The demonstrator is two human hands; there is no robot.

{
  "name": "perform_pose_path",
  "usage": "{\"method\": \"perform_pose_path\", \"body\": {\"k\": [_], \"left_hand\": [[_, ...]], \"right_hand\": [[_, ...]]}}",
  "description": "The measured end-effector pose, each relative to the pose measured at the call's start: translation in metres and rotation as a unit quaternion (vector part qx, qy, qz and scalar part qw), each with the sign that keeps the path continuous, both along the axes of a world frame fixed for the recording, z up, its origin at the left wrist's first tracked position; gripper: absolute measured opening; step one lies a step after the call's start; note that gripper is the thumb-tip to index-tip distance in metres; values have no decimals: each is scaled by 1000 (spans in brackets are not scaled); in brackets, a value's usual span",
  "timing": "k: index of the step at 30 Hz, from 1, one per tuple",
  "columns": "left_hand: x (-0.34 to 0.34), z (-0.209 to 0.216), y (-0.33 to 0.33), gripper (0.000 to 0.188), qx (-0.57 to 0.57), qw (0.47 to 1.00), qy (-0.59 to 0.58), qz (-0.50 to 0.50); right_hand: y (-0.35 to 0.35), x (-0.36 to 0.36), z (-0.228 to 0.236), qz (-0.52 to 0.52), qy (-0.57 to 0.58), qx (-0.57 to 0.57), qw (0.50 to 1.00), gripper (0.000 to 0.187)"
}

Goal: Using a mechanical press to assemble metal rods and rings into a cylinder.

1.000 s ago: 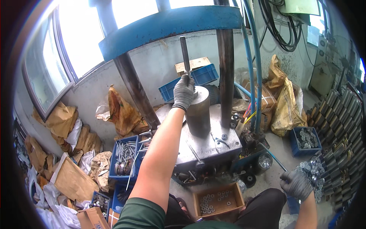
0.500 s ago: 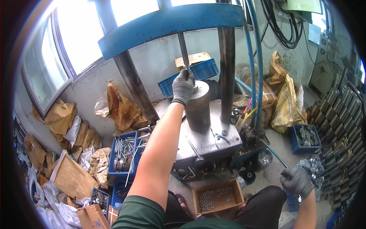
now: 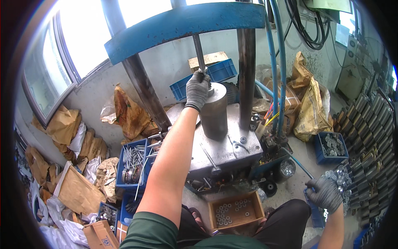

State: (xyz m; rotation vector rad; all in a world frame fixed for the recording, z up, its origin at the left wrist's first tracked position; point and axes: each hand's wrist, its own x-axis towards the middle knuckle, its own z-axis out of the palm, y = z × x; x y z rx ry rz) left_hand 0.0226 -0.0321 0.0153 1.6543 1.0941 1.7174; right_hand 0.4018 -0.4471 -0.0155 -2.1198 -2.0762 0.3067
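My left hand (image 3: 197, 90), in a grey knit glove, reaches forward to the press. Its fingers are closed at the lower end of a thin vertical steel rod (image 3: 199, 50), just above a thick steel cylinder (image 3: 215, 116). A small bright metal piece shows at the fingertips; what the hand grips is mostly hidden. The cylinder stands upright on the steel press bed (image 3: 244, 145). At the right, my gloved right hand (image 3: 325, 195) is closed at the end of a blue-grey lever (image 3: 299, 164) that slants down from the press.
A blue beam (image 3: 186, 25) spans two dark columns. Between my feet sits a wooden box (image 3: 236, 226) with several metal rings. Blue bins hold bolts (image 3: 133, 154) at left and round parts (image 3: 331, 145) at right. Stacked metal tubes (image 3: 369, 133) stand far right. A T-handled tool lies on the bed.
The whole view has shifted slightly. Both hands keep nearly the same places, the left at the rod and the right at the lever.
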Motion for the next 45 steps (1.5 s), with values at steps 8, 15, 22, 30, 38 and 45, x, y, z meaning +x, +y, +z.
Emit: {"method": "perform_pose_path", "body": {"k": [8, 15, 22, 30, 38, 45], "left_hand": [[-17, -10, 22, 34, 36, 995, 74, 51], [-10, -8, 19, 34, 53, 998, 31, 26], [-2, 5, -10, 32, 44, 998, 8, 33], [-12, -10, 24, 25, 78, 995, -62, -18], [-9, -3, 7, 32, 29, 998, -49, -40], [-9, 0, 4, 29, -2, 994, -75, -81]], "right_hand": [[90, 10, 32, 59, 36, 392, 917, 23], [198, 38, 76, -3, 0, 469, 883, 30], [145, 31, 60, 24, -12, 386, 922, 38], [2, 39, -23, 86, 43, -1, 995, 23], [-2, 12, -22, 32, 28, -99, 994, 24], [11, 11, 1, 40, 16, -29, 999, 26]]}}
